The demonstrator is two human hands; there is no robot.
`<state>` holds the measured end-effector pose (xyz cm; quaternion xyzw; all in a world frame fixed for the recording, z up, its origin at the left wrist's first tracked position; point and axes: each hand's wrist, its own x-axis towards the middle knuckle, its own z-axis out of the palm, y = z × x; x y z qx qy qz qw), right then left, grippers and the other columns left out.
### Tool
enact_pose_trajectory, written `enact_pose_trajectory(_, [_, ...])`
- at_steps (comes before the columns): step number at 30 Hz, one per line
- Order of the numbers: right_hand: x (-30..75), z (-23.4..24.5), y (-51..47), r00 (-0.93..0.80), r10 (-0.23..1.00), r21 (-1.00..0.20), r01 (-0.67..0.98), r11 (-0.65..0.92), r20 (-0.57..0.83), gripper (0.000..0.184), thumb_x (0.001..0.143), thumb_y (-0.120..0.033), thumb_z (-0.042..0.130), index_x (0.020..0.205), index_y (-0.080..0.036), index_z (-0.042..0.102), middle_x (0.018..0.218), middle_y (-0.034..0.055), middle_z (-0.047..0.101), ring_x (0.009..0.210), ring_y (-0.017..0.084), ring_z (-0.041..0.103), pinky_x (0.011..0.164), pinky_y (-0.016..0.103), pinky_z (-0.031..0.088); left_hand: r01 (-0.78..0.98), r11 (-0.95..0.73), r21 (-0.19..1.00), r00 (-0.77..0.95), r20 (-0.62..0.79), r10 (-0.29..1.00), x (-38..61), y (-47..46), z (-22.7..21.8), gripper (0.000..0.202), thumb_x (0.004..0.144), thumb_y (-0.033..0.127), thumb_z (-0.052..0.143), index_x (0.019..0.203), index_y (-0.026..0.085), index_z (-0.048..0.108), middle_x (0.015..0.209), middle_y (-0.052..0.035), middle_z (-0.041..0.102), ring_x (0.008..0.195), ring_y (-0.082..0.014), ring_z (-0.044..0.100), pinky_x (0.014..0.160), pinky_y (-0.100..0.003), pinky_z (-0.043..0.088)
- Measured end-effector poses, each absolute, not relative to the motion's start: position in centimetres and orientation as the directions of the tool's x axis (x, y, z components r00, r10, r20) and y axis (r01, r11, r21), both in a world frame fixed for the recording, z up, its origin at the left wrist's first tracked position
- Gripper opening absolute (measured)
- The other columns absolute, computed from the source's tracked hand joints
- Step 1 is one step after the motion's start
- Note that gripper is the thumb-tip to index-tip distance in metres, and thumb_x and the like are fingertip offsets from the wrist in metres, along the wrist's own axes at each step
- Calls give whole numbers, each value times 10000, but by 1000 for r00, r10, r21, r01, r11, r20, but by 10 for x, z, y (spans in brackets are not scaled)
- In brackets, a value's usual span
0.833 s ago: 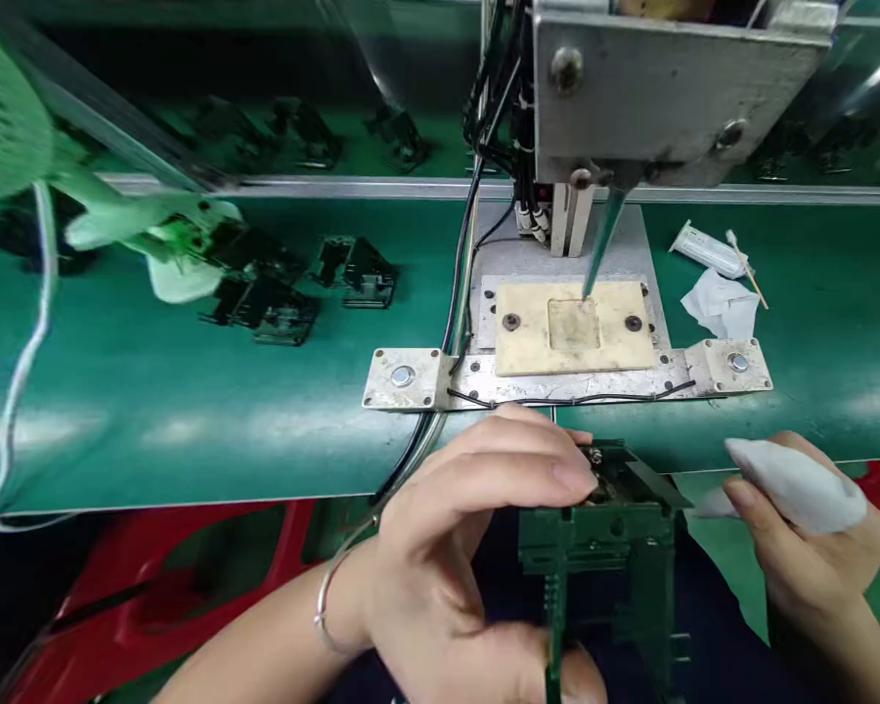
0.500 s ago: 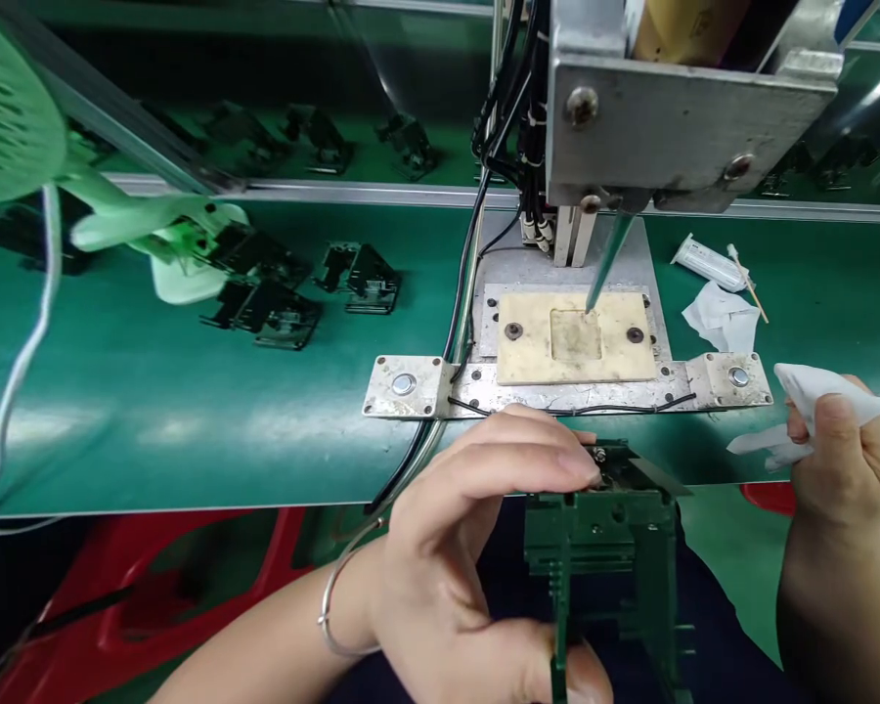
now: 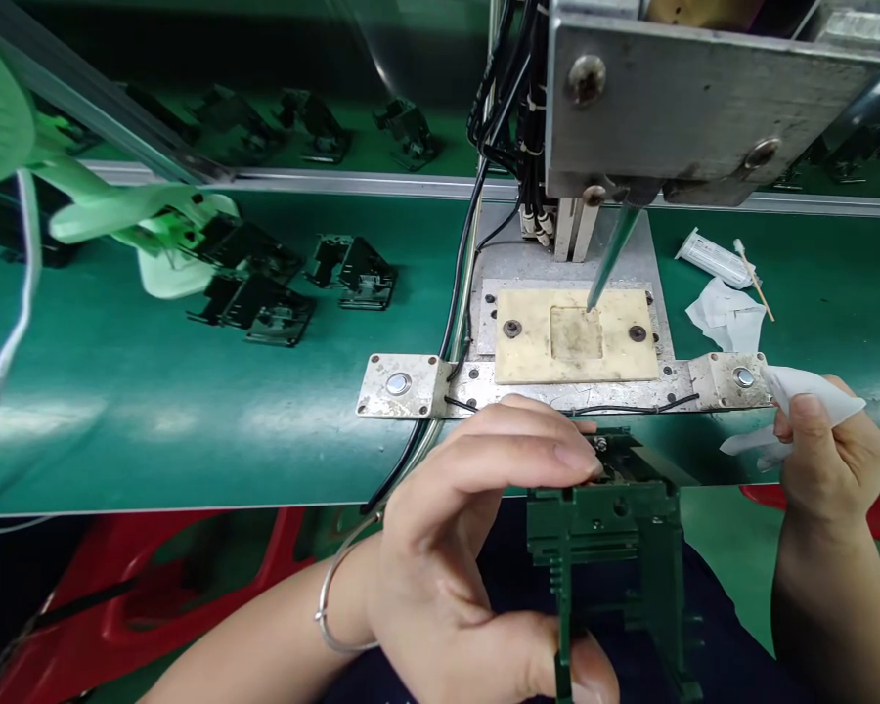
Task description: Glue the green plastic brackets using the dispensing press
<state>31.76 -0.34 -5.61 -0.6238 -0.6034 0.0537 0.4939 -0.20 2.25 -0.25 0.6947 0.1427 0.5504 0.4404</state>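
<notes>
A dark green plastic frame part (image 3: 616, 538) with slots and thin prongs is gripped in my left hand (image 3: 476, 528), fingers on its top and thumb at its lower side. It hangs in front of the bench's near edge, above my lap. My right hand (image 3: 836, 450) pinches a crumpled white cloth (image 3: 814, 391) between thumb and fingers, near the right button block (image 3: 740, 377) of the machine. Behind my left hand lies a cream fixture plate (image 3: 535, 367) with a square recess, and a thin rod (image 3: 612, 259) points down at it from the machine head (image 3: 689, 108).
Several similar dark parts (image 3: 352, 272) stand on the green bench at left, beside a pale green fan (image 3: 110, 220). A white tube (image 3: 715, 259), a cotton swab (image 3: 754, 279) and a wipe (image 3: 726, 315) lie at right. Black cables (image 3: 455, 293) run down left of the fixture.
My right hand with the white cloth has shifted slightly left, closer to the right button block. My left hand keeps its hold on the green part. The camera view has moved a little.
</notes>
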Motion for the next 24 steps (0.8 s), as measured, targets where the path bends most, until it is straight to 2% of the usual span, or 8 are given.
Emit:
enact_pose_trajectory(7, [320, -54, 2, 306, 784, -698, 683, 215, 540, 409, 950, -425, 569, 603, -208, 571, 614, -4, 524, 547, 166, 480, 520, 328, 333, -206, -515, 832, 263, 554, 790, 2, 9, 1, 653, 751, 290, 913, 1301, 200, 573, 1149, 7, 651, 1005, -166, 605, 1005, -329, 509])
enact_pose_trajectory(15, [323, -61, -1, 315, 794, -698, 692, 182, 520, 395, 951, -431, 557, 633, -202, 610, 715, 20, 591, 663, 200, 578, 606, 356, 424, -275, -482, 832, 222, 542, 810, 9, 7, 5, 554, 796, 298, 875, 1268, 182, 609, 1073, -36, 654, 997, -205, 607, 995, -366, 551])
enact_pose_trajectory(18, [329, -58, 6, 406, 752, -712, 692, 118, 519, 363, 920, -497, 544, 780, -192, 682, 840, 51, 638, 718, 215, 602, 624, 360, 432, -268, -501, 823, 264, 563, 783, 5, 12, 4, 613, 771, 277, 894, 1292, 180, 587, 1102, -27, 632, 1019, -197, 600, 1023, -360, 544])
enact_pose_trajectory(21, [348, -49, 29, 518, 644, -705, 707, 48, 563, 392, 871, -518, 496, 888, -176, 687, 933, 83, 658, 785, 225, 620, 658, 356, 442, -196, -537, 821, 349, 570, 744, 0, 13, 3, 691, 751, 342, 907, 1334, 216, 558, 1111, -16, 623, 1004, -187, 606, 1018, -355, 553])
enact_pose_trajectory(23, [369, -40, 51, 599, 609, -711, 698, -80, 520, 377, 829, -501, 490, 895, -170, 656, 955, 103, 656, 822, 232, 630, 679, 345, 463, -119, -527, 841, 317, 535, 783, -1, 12, 1, 584, 813, 426, 841, 1305, 249, 581, 1068, -20, 638, 964, -194, 616, 991, -376, 573])
enact_pose_trajectory(24, [382, -35, 61, 620, 645, -694, 695, -186, 448, 372, 818, -506, 496, 890, -169, 637, 946, 112, 655, 824, 235, 629, 681, 342, 473, -86, -513, 854, 274, 516, 812, -2, 11, 0, 521, 837, 459, 807, 1275, 263, 602, 1039, -25, 647, 945, -205, 621, 972, -393, 587])
